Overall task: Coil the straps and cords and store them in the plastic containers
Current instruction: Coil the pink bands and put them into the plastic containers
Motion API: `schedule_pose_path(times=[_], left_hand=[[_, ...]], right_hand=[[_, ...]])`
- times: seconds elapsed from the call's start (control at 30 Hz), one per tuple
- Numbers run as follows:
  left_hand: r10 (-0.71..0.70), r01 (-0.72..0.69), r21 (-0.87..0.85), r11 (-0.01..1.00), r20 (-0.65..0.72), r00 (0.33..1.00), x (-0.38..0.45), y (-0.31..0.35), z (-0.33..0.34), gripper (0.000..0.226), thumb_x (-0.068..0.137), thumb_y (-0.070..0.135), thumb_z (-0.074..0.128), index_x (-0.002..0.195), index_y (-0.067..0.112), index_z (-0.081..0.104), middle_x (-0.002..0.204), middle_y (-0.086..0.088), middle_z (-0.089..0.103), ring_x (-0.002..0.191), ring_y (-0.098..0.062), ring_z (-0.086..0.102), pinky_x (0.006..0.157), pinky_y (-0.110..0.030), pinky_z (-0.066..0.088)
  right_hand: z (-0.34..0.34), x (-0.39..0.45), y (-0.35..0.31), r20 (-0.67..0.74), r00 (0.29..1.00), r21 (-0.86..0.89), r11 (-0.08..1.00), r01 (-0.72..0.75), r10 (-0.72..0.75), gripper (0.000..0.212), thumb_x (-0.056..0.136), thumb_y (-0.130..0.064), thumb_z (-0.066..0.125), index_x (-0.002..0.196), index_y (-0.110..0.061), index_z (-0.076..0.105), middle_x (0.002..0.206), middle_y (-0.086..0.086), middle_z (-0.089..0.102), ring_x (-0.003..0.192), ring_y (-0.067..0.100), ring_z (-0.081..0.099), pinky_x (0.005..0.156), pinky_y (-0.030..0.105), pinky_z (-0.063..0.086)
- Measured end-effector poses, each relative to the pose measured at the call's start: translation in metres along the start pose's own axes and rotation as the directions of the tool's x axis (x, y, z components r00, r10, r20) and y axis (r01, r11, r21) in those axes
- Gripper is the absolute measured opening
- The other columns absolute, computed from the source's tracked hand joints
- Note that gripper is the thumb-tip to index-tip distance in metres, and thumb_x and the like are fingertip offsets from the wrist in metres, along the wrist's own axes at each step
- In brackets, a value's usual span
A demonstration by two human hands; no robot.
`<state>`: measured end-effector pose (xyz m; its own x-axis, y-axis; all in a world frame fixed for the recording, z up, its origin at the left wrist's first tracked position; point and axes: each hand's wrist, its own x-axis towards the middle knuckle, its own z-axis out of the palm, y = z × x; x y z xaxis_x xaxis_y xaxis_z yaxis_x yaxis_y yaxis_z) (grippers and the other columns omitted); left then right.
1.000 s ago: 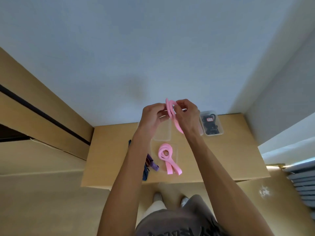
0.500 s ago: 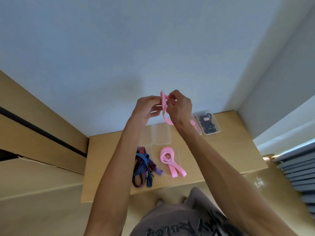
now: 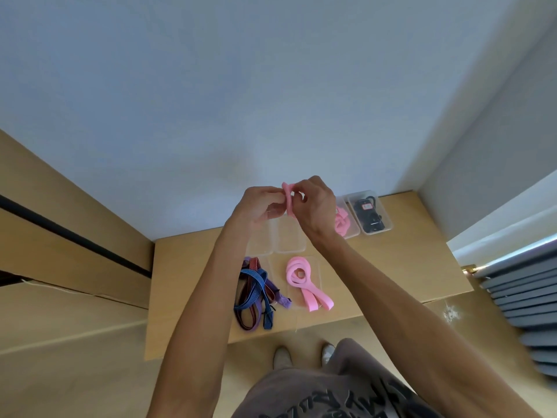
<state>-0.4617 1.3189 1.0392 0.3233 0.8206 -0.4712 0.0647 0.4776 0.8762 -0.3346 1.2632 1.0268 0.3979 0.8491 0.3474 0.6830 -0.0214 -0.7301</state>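
We hold a pink strap (image 3: 288,198) raised above the wooden table (image 3: 391,267), pinched between both hands: our left hand (image 3: 261,206) grips it from the left with fingers curled around it, and our right hand (image 3: 313,206) clasps it from the right, so that only a short folded band of pink shows between them. Below, on the table, a second pink strap (image 3: 303,282) lies loosely looped in a shallow clear tray (image 3: 317,267), its two tails trailing over the near edge. Just left of it sits a tangled bundle of blue, red and purple straps (image 3: 256,292). Two clear containers (image 3: 289,236) stand side by side farther back, partly hidden by our wrists. At the far right of the table, a container with pink strap (image 3: 343,224) sits touching a container holding black cords (image 3: 370,214).
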Motion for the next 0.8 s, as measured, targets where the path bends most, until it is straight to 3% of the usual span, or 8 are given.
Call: schedule_pose_path(times=[0.1,0.2,0.27,0.37,0.53,0.63,0.7,0.8], left_hand=[[0.047,-0.043,-0.090,0.995,0.034,0.998,-0.004,-0.002,0.000,0.026,0.086,-0.003,0.069,0.112,-0.005,0.071,0.096,-0.015,0.074,0.082,-0.024,0.072,0.074,-0.027,0.058],[0.033,-0.032,0.033,0.999,-0.013,0.999,-0.005,0.003,0.006,0.021,0.082,0.006,0.074,0.102,0.000,0.074,0.086,-0.012,0.075,0.072,-0.022,0.072,0.065,-0.025,0.056],[0.060,-0.050,0.151,0.987,-0.059,0.996,-0.004,0.005,0.009,0.006,0.082,0.005,0.074,0.088,0.003,0.072,0.075,-0.012,0.073,0.065,-0.021,0.070,0.063,-0.025,0.056],[0.152,-0.121,0.206,0.971,-0.142,0.978,-0.003,0.005,0.014,0.012,0.085,0.003,0.072,0.076,0.005,0.066,0.072,-0.017,0.072,0.062,-0.023,0.068,0.068,-0.031,0.059],[0.244,-0.203,0.233,0.951,-0.162,0.956,-0.001,0.004,0.021,0.006,0.083,0.004,0.071,0.086,0.005,0.065,0.082,-0.018,0.074,0.073,-0.036,0.071,0.079,-0.046,0.061],[0.291,-0.248,0.222,0.943,-0.186,0.939,-0.001,0.005,0.026,0.006,0.081,-0.001,0.064,0.082,0.004,0.067,0.073,-0.018,0.071,0.071,-0.039,0.069,0.074,-0.050,0.061],[0.270,-0.237,0.155,0.959,-0.256,0.928,0.000,0.006,0.026,0.016,0.077,-0.004,0.057,0.074,0.008,0.067,0.069,-0.014,0.068,0.065,-0.032,0.067,0.068,-0.045,0.060],[0.165,-0.190,-0.030,0.981,-0.375,0.912,0.002,0.010,0.016,0.022,0.068,-0.002,0.050,0.066,0.013,0.065,0.062,-0.005,0.063,0.063,-0.020,0.061,0.062,-0.036,0.054]], right_hand=[[-0.004,0.005,0.006,0.040,0.999,-0.067,0.997,0.035,-0.032,0.013,0.087,-0.012,0.065,0.087,-0.006,0.077,0.088,0.009,0.070,0.071,0.025,0.064,0.062,0.036,0.052],[-0.006,0.008,0.005,0.031,0.998,-0.074,0.996,0.049,-0.047,0.024,0.093,-0.026,0.065,0.085,-0.007,0.078,0.085,0.008,0.069,0.068,0.022,0.062,0.061,0.034,0.050],[-0.008,0.008,0.007,0.098,0.994,-0.031,0.999,0.042,-0.039,0.023,0.091,-0.022,0.061,0.087,-0.008,0.078,0.087,0.007,0.070,0.072,0.020,0.062,0.065,0.036,0.050],[-0.013,0.011,0.011,0.182,0.982,0.068,0.996,-0.061,0.048,0.024,0.092,-0.022,0.060,0.084,-0.006,0.076,0.085,0.006,0.070,0.073,0.017,0.059,0.067,0.036,0.048],[-0.013,0.023,0.008,0.339,0.923,0.106,0.968,-0.228,0.181,0.059,0.095,-0.055,0.054,0.070,-0.007,0.076,0.068,0.011,0.068,0.060,0.017,0.054,0.064,0.032,0.042],[-0.014,0.026,0.007,0.376,0.911,0.190,0.949,-0.253,0.168,0.057,0.099,-0.051,0.053,0.073,-0.005,0.075,0.069,0.013,0.070,0.061,0.013,0.054,0.065,0.027,0.041],[-0.014,0.024,0.007,0.362,0.926,0.218,0.957,-0.191,0.103,0.048,0.101,-0.045,0.051,0.071,-0.013,0.072,0.070,-0.001,0.069,0.070,0.008,0.060,0.071,0.023,0.042],[-0.014,0.017,0.014,0.345,0.932,0.267,0.939,-0.215,0.115,0.038,0.101,-0.026,0.052,0.069,-0.007,0.058,0.060,-0.009,0.048,0.058,0.003,0.043,0.059,0.024,0.033]])
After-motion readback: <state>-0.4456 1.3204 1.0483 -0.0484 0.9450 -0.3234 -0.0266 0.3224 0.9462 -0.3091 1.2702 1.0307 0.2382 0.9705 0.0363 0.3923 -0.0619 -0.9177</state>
